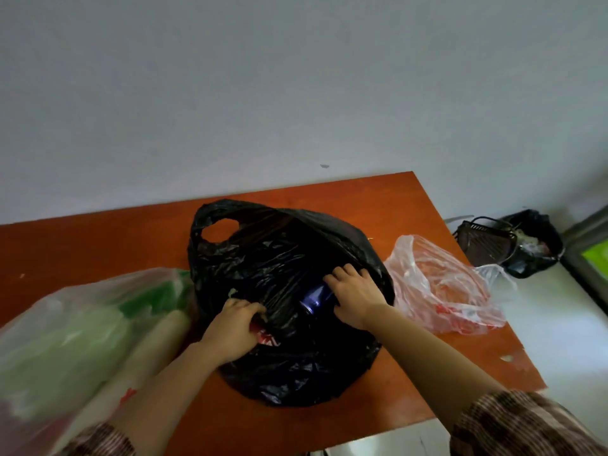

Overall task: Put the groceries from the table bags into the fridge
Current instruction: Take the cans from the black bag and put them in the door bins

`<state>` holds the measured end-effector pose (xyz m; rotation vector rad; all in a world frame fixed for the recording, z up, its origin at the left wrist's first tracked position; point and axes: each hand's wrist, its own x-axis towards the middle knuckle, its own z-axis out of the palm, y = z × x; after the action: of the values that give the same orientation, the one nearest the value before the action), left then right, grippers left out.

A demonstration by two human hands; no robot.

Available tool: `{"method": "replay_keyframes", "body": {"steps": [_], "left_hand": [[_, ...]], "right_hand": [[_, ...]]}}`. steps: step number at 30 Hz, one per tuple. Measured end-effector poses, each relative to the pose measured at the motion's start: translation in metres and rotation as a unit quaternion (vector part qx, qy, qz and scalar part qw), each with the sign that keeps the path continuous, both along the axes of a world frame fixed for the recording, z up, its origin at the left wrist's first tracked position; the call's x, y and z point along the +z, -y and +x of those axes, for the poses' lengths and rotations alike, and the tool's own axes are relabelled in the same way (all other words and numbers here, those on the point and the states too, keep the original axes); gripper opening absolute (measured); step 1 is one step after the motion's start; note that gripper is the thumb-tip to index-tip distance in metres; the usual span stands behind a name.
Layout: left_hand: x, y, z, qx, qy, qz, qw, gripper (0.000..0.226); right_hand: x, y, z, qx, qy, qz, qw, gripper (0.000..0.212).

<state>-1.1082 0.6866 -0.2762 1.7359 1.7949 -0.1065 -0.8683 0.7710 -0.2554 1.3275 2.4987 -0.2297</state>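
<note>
Blue can [315, 299] lies crosswise in black bag [279, 258], right hand [357, 296] fingers curled round its right end, left hand [235, 325] fingers pinching the bag's edge.

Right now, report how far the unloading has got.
Done: the red-printed bag lies slack, seemingly emptied. In hand: the left hand grips the black bag, and the right hand holds a blue can at its mouth. Left: the clear bag of greens looks full.

A head-worn camera looks forward and down, close over the flat orange-brown wooden table [98, 245]. A plain pale wall [296, 77] fills 10 to 2 o'clock.
</note>
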Motion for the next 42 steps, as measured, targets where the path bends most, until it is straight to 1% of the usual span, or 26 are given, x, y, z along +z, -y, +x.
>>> {"method": "replay_keyframes", "body": {"steps": [3, 5, 8, 11, 14, 16, 20, 23, 25, 27, 29, 31, 33, 35, 38, 41, 42], "left_hand": [[-0.006, 0.000, -0.010, -0.105, -0.033, -0.073, 0.991, 0.068], [-0.007, -0.001, -0.015, -0.155, -0.062, -0.092, 0.982, 0.071], [-0.009, -0.005, -0.020, -0.198, -0.069, -0.093, 0.973, 0.074], [-0.011, -0.013, -0.021, -0.227, -0.072, -0.076, 0.968, 0.070], [-0.012, -0.019, -0.021, -0.232, -0.076, -0.060, 0.968, 0.065], [-0.015, -0.018, -0.023, -0.208, -0.062, -0.046, 0.975, 0.067], [-0.018, -0.018, -0.031, -0.080, 0.029, -0.031, 0.996, 0.071], [-0.009, -0.023, -0.032, 0.009, 0.076, -0.004, 0.997, 0.073], [0.001, -0.026, -0.031, 0.064, 0.109, -0.003, 0.992, 0.074], [0.012, -0.030, -0.033, 0.118, 0.166, -0.024, 0.979, 0.073], [0.022, -0.034, -0.035, 0.173, 0.249, -0.054, 0.951, 0.073], [0.034, -0.038, -0.035, 0.199, 0.322, -0.072, 0.923, 0.075], [0.048, -0.043, -0.030, 0.207, 0.379, -0.079, 0.899, 0.076], [0.063, -0.048, -0.019, 0.212, 0.424, -0.084, 0.877, 0.071], [0.087, -0.059, 0.003, 0.200, 0.484, -0.088, 0.847, 0.076], [0.117, -0.063, 0.038, 0.166, 0.541, -0.077, 0.821, 0.063], [0.128, -0.061, 0.052, 0.152, 0.554, -0.073, 0.816, 0.062]], "right_hand": [[-0.005, -0.005, -0.008, 0.001, 0.006, -0.007, 1.000, 0.068], [-0.007, -0.008, -0.014, 0.007, 0.019, -0.013, 1.000, 0.072], [-0.011, -0.011, -0.027, 0.015, 0.051, -0.021, 0.998, 0.075], [-0.016, -0.010, -0.038, 0.008, 0.076, -0.024, 0.997, 0.071], [-0.019, -0.013, -0.044, 0.003, 0.081, -0.014, 0.997, 0.065], [-0.017, -0.013, -0.046, -0.011, 0.074, -0.013, 0.997, 0.067], [-0.005, -0.012, -0.043, -0.053, 0.025, -0.020, 0.998, 0.074], [0.009, -0.006, -0.038, -0.093, -0.029, -0.015, 0.995, 0.077], [0.017, 0.000, -0.037, -0.132, -0.087, -0.016, 0.987, 0.077], [0.027, 0.006, -0.035, -0.177, -0.155, -0.019, 0.972, 0.078], [0.037, 0.010, -0.031, -0.230, -0.223, -0.023, 0.947, 0.083], [0.051, 0.012, -0.026, -0.263, -0.285, -0.017, 0.921, 0.087], [0.068, 0.016, -0.019, -0.288, -0.349, -0.007, 0.892, 0.082], [0.089, 0.022, -0.011, -0.320, -0.401, -0.006, 0.858, 0.075], [0.124, 0.037, 0.006, -0.347, -0.462, 0.004, 0.816, 0.075], [0.156, 0.059, 0.032, -0.369, -0.507, 0.028, 0.778, 0.067], [0.166, 0.069, 0.043, -0.378, -0.515, 0.035, 0.768, 0.067]]}}
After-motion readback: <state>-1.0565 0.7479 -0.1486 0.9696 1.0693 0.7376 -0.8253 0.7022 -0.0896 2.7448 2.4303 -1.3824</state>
